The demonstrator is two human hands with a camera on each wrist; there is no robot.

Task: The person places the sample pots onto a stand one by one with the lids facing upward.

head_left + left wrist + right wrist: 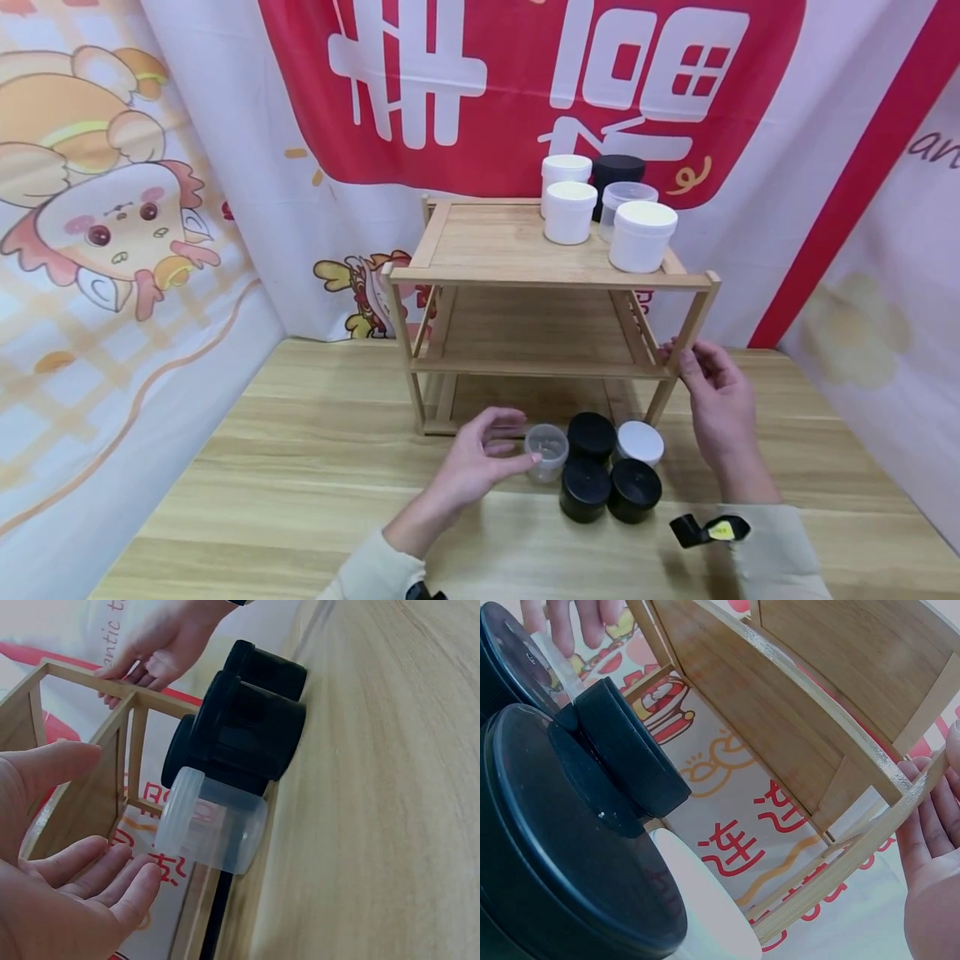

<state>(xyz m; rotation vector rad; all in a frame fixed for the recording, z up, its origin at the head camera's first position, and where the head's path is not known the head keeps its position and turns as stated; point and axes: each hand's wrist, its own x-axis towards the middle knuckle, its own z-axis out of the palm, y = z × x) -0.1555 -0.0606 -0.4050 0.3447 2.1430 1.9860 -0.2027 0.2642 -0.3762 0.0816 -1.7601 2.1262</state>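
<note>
A three-tier wooden shelf (525,367) stands at the back of the table. My right hand (722,408) grips its front right post near the middle tier, thumb and fingers on either side of the wood (855,862). My left hand (476,457) is relaxed with fingers spread, left of a small clear plastic jar (547,450); in the left wrist view the palm and fingers hold nothing. Beside the clear jar cluster a white-lidded jar (640,442) and three black jars (585,490), all upright before the shelf's bottom tier.
On the top tier's right side are several jars: three white ones (643,237), a clear one (628,196) and a black one (617,167). Printed cloth (217,167) hangs behind and at both sides of the wooden table (315,500).
</note>
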